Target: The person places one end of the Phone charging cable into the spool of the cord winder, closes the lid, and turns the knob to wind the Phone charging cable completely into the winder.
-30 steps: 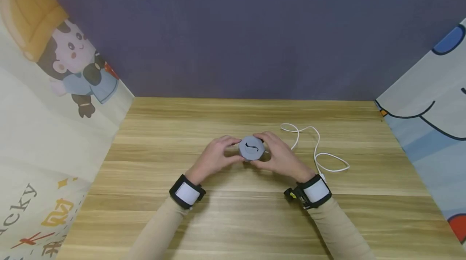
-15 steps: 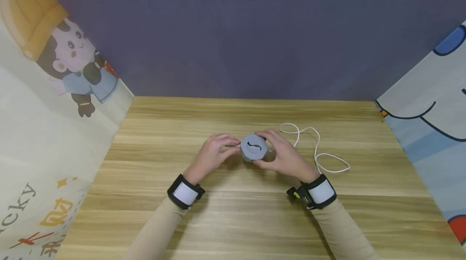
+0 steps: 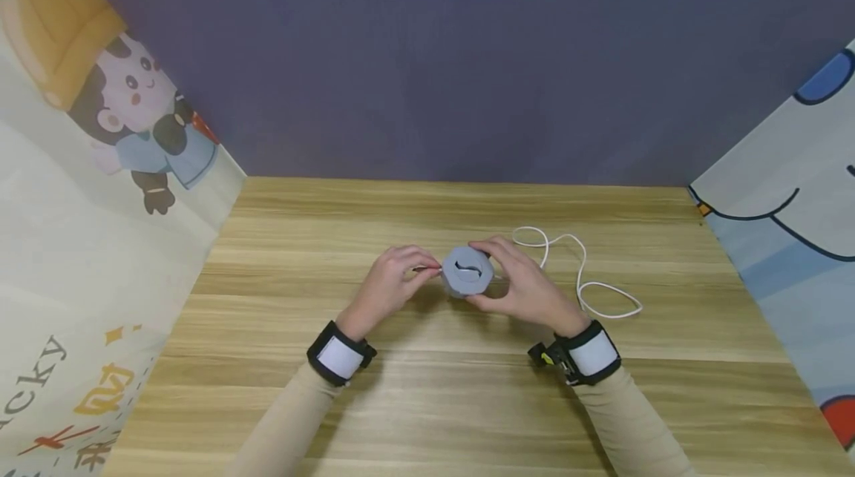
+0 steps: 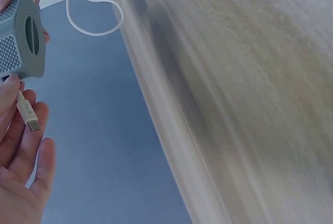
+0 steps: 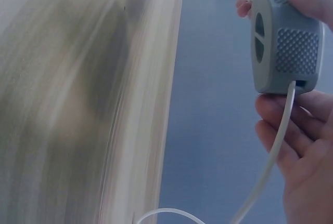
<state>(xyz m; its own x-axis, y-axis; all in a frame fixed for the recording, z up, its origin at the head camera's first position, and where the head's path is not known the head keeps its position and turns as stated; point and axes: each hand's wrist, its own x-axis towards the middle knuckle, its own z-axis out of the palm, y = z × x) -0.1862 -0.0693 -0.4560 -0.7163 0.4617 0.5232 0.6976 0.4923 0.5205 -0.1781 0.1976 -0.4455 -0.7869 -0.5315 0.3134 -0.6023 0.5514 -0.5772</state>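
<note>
A grey octagonal cable winder (image 3: 466, 286) with an S-shaped slot in its top is held over the table by my right hand (image 3: 526, 290), thumb on the near side and fingers on the far side. My left hand (image 3: 390, 283) pinches the white cable right at the winder's left edge. In the left wrist view the cable's USB-C plug (image 4: 29, 114) sticks out past the thumb and lies against the fingers. From the winder's opposite side the white cable (image 5: 281, 133) runs out, as the right wrist view shows. Textured grip patches cover the winder's sides.
The cable's long end lies in loose loops (image 3: 609, 283) on the wooden table (image 3: 427, 403), to the right of the hands. A dark blue wall (image 3: 427, 61) rises at the back. Printed cartoon panels flank the table left and right.
My left hand has let go of the winder's side and now pinches the cable at its left edge. The right hand has shifted slightly right with the winder.
</note>
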